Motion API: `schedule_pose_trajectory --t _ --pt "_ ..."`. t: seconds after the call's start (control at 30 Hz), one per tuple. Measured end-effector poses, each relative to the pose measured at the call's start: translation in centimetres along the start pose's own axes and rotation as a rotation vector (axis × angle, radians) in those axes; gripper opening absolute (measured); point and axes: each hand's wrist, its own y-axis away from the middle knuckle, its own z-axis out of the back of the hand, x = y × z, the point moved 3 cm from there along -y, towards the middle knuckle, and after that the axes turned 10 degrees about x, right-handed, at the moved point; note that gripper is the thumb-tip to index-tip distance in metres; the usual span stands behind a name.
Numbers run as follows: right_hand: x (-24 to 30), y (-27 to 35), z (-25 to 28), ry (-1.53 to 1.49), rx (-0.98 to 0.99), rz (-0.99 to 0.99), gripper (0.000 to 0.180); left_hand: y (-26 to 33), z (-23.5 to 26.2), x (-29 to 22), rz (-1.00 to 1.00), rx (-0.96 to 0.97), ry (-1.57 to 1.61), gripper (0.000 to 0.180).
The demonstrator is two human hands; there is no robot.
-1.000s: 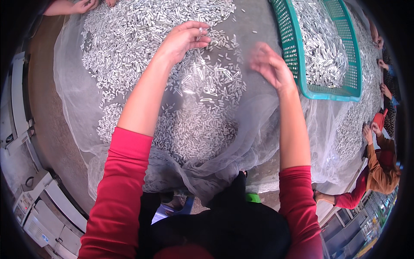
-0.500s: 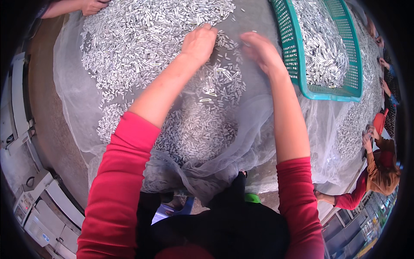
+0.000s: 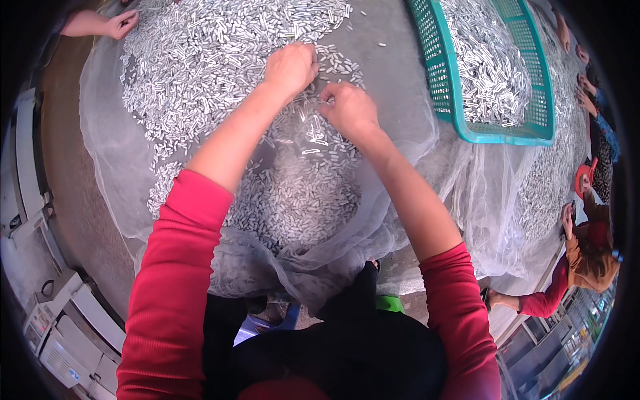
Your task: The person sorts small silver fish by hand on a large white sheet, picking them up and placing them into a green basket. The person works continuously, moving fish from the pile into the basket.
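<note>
A wide heap of small, silvery, elongated pieces [image 3: 200, 73] covers the table in front of me; their exact kind is not clear. Over the heap's right part is my left hand [image 3: 292, 69], its fingers curled together. Close by, to the right and slightly nearer, my right hand [image 3: 350, 110] has thumb and fingers pinched. Whatever either hand holds is too small or hidden to make out. Just below the hands lie several brighter, longer shiny pieces [image 3: 313, 138]. A denser mound of the small pieces [image 3: 300, 207] sits nearer my body.
A green perforated basket [image 3: 460, 123] holding similar silvery pieces stands at the right. Sheer white netting [image 3: 260, 267] hangs over the near edge. Another person's hand [image 3: 122, 25] is at the far left; other people work along the right [image 3: 593, 247]. Grey machinery [image 3: 73, 333] stands left.
My right hand has moved left and nearer, from beside the basket to beside my left hand, and its fingers have closed. The other person's hand at far left has pulled back from the heap.
</note>
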Motion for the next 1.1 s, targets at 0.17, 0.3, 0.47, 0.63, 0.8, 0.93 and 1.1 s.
schedule_pose_trajectory --t 0.17,0.3,0.47,0.63,0.8,0.93,1.1 --pt "-2.3 0.1 0.9 -0.449 0.239 -0.034 0.02 1.0 1.2 1.7 0.018 0.058 0.605 0.015" --pt "-4.3 1.4 2.9 -1.296 0.352 0.032 0.017 3.9 1.2 2.9 0.074 0.199 1.395 0.012" --pt "-4.3 0.9 2.8 -0.576 0.148 0.116 0.012 5.7 0.9 2.1 0.033 0.101 1.115 0.021" --pt "-2.5 -0.1 0.8 -0.032 0.033 0.129 0.014 6.2 0.1 2.2 0.109 0.144 1.389 0.021" --pt "-4.1 1.3 2.8 -0.821 0.294 0.055 0.015 7.0 -1.6 1.7 0.22 0.231 1.296 0.022" --pt "-4.6 3.5 3.8 -1.435 0.448 0.264 0.028 7.4 -2.6 -0.7 0.036 -0.026 0.322 0.017" --pt "-4.9 2.1 2.8 -0.548 0.177 0.056 0.023 7.1 -3.2 -1.6 -0.05 -0.094 0.167 0.009"
